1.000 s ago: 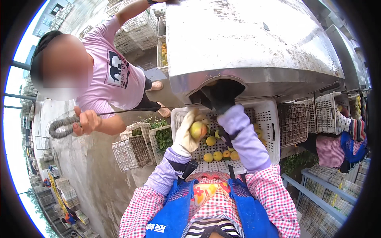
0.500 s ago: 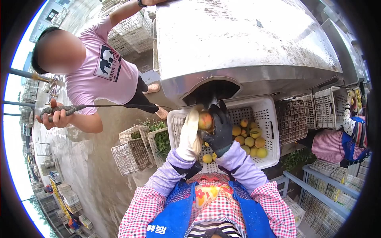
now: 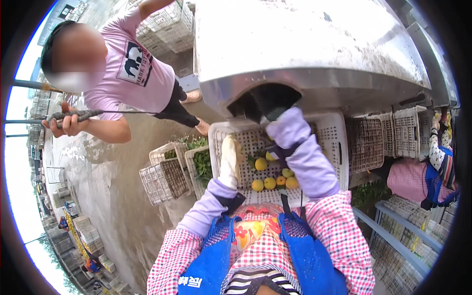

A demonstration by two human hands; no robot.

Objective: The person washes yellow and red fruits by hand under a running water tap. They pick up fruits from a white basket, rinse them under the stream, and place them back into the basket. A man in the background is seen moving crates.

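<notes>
My left hand, in a cream glove, is open with its fingers stretched out and no fruit showing in it. It hovers over the left side of a white perforated plastic crate. My right hand, in a black glove, reaches into the dark opening of a large metal machine; its fingers are lost in the shadow. Below my right forearm, several yellow peaches lie in the crate, mostly toward its near side. The forearm hides part of the crate.
A person in a pink shirt stands at the left, gripping a wrapped handle with a thin cable. Crates with green leaves stand left of mine. More crates and blue rails are at the right, where another worker bends.
The peach that was between my hands is gone from view. My right hand has moved up into the machine's opening. My left hand has drawn apart from it, nearer the crate's left wall.
</notes>
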